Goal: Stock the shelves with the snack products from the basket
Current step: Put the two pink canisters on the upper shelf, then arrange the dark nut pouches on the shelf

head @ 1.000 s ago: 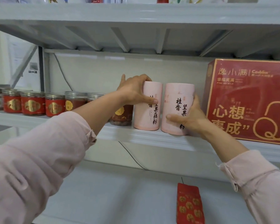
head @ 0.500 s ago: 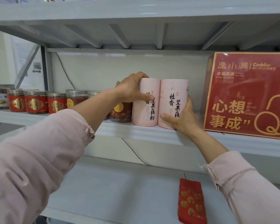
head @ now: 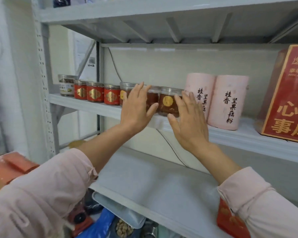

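Note:
Two pink cylindrical canisters (head: 228, 102) with black lettering stand side by side on the grey shelf (head: 230, 134), free of my hands. To their left runs a row of clear jars with red labels (head: 95, 92). My left hand (head: 136, 107) is spread open in front of the jars near the row's right end. My right hand (head: 187, 121) is open too, fingers straight, in front of the jar with a gold label (head: 168, 103) and partly covering the left canister. Whether either hand touches a jar is unclear.
A large red gift box (head: 289, 100) stands at the shelf's right end. A red packet (head: 230, 220) lies on the lower shelf (head: 153, 182). Below at the left are an orange-red basket (head: 9, 169) and mixed packaged goods (head: 110, 224). A cable (head: 170, 148) hangs behind.
Both hands have let go of the pink canisters and moved left to the jars, fingers now spread. The view has swung left and down.

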